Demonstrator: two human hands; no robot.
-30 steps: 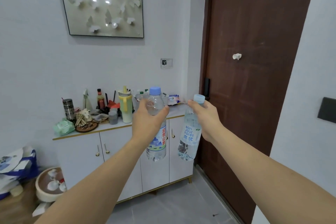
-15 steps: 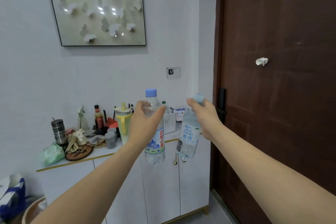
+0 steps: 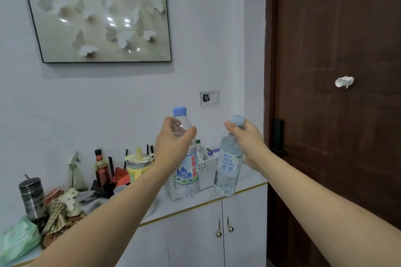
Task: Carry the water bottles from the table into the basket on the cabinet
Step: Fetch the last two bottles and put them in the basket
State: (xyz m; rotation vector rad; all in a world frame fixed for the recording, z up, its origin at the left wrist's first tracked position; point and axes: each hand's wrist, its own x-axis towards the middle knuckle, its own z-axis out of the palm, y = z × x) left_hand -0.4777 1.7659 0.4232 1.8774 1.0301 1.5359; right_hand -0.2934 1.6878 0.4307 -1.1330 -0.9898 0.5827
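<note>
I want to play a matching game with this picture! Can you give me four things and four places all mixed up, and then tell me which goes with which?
Things:
1. bottle with the mountain picture
2. bottle with the blue words
3. white basket
4. butterfly picture

Places:
A. hanging on the wall
B. held in the right hand
C. standing on the cabinet
D. held in the left hand

Right pairs: 1-D, 2-B, 3-C, 4-A
</note>
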